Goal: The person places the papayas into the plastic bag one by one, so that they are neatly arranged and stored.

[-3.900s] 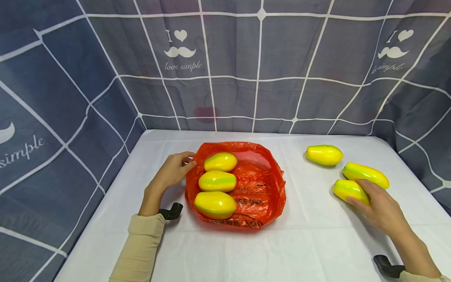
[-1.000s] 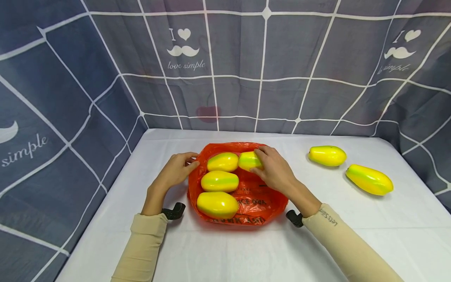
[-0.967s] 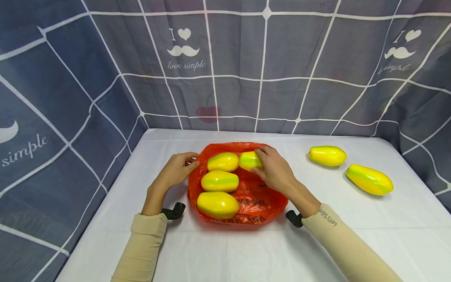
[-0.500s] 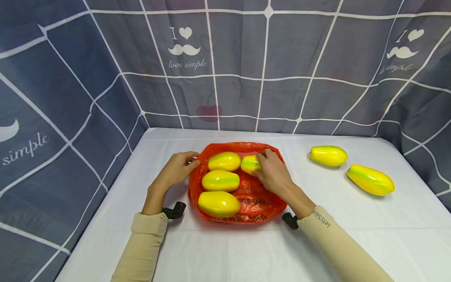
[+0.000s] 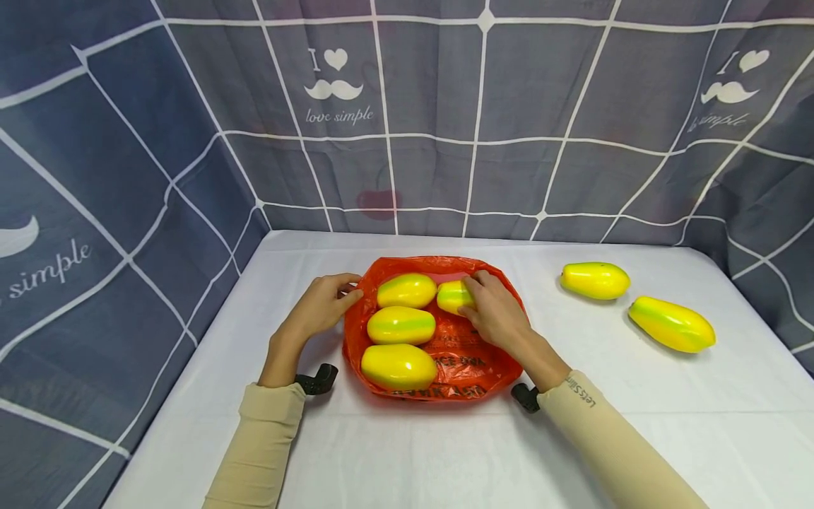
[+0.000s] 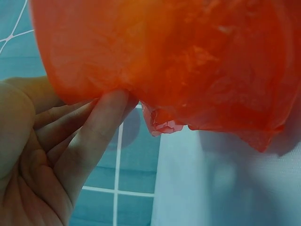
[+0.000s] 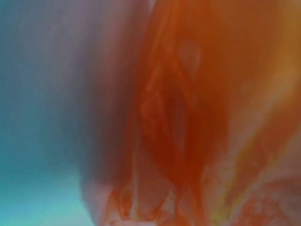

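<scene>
A red plastic bag (image 5: 467, 375) lies spread with its mouth up, its rim folded round like a shallow bowl. Three yellow-green papayas (image 5: 400, 325) are stacked in a column along its left side. At the left rim my left hand (image 5: 318, 304) pinches the plastic; the left wrist view shows thumb and fingers (image 6: 94, 136) on the bag's edge. My right hand (image 5: 499, 311) grips another papaya (image 5: 451, 297) inside the bag, to the right of the back papaya; its right end is hidden under the hand. The right wrist view is filled with blurred red plastic (image 7: 174, 117).
Two more papayas, one farther back (image 5: 595, 281) and one nearer (image 5: 671, 325), lie on the white tablecloth (image 5: 407, 452) to the right. A grey grid-patterned curtain (image 5: 432, 106) stands behind and on the left. A black wrist camera (image 5: 318, 379) sits below my left hand.
Over the last few seconds my right hand has carried a papaya from the right side into the bag. In the last second it has settled slightly lower there. My left hand stays at the rim.
</scene>
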The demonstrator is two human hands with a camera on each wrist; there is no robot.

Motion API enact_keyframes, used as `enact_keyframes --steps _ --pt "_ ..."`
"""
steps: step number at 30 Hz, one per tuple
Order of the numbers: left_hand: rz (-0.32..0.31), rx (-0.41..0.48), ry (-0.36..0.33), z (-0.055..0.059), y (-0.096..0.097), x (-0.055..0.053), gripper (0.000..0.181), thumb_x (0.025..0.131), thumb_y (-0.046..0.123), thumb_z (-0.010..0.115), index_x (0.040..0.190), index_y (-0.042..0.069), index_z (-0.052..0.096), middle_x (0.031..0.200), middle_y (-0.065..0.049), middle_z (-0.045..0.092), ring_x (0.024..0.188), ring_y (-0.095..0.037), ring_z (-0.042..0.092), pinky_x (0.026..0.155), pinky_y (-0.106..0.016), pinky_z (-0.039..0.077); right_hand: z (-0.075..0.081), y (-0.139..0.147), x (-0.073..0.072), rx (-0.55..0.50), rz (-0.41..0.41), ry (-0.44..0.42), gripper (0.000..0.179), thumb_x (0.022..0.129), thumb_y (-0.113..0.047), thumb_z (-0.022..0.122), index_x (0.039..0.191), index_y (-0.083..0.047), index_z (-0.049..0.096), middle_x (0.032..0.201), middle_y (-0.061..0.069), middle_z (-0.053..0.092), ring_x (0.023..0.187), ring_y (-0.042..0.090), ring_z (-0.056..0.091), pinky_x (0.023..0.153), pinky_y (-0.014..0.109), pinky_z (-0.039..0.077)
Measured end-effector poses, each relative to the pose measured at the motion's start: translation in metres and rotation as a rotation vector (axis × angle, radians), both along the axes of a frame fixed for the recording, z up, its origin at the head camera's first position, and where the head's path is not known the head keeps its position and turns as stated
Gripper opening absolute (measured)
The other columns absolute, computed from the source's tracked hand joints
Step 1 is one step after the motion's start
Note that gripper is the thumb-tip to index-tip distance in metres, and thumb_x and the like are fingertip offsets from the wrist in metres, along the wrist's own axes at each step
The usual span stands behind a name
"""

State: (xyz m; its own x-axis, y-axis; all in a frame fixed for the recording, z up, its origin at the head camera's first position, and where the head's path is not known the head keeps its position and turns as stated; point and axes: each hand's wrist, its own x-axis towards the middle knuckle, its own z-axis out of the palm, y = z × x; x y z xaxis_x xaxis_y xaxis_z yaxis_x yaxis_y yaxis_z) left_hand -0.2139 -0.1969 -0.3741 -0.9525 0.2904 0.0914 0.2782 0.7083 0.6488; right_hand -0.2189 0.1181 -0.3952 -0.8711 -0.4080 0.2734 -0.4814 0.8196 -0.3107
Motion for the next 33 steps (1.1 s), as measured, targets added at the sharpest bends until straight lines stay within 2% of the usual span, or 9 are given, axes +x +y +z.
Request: enact_keyframes --steps 17,26,33 --pt "0.005 -0.011 -0.002 0.0007 0.0005 0.0 0.033 0.098 0.015 0.06 0.128 0.0 0.062 0.112 -0.018 0.069 0.101 -0.032 0.065 0.092 -0.047 0.052 -0.0043 0.0019 -0.0014 -0.047 0.041 0.003 0.05 0.085 -0.011 0.078 0.127 0.005 0.059 0.121 0.02 0.055 0.115 0.036 0.051 0.103 0.046 0.041" --pt "0.01 -0.004 -0.011 0.0011 0.0008 0.0004 0.035 0.098 0.016 0.06 0.129 -0.001 0.062 0.114 -0.018 0.068 0.102 -0.033 0.064 0.092 -0.048 0.051 -0.0025 0.002 0.0008 -0.04 0.036 -0.021 0.052 0.086 -0.016 0.077 0.129 0.005 0.057 0.125 0.021 0.055 0.118 0.036 0.051 0.105 0.046 0.04" --pt "0.014 -0.011 -0.011 -0.0002 0.0006 -0.0005 0.035 0.098 0.018 0.061 0.129 0.0 0.062 0.113 -0.017 0.068 0.101 -0.032 0.065 0.091 -0.047 0.052 0.0021 0.0041 0.0038 -0.048 0.045 -0.034 0.055 0.089 -0.021 0.074 0.132 0.007 0.055 0.134 0.023 0.054 0.128 0.037 0.047 0.11 0.047 0.034"
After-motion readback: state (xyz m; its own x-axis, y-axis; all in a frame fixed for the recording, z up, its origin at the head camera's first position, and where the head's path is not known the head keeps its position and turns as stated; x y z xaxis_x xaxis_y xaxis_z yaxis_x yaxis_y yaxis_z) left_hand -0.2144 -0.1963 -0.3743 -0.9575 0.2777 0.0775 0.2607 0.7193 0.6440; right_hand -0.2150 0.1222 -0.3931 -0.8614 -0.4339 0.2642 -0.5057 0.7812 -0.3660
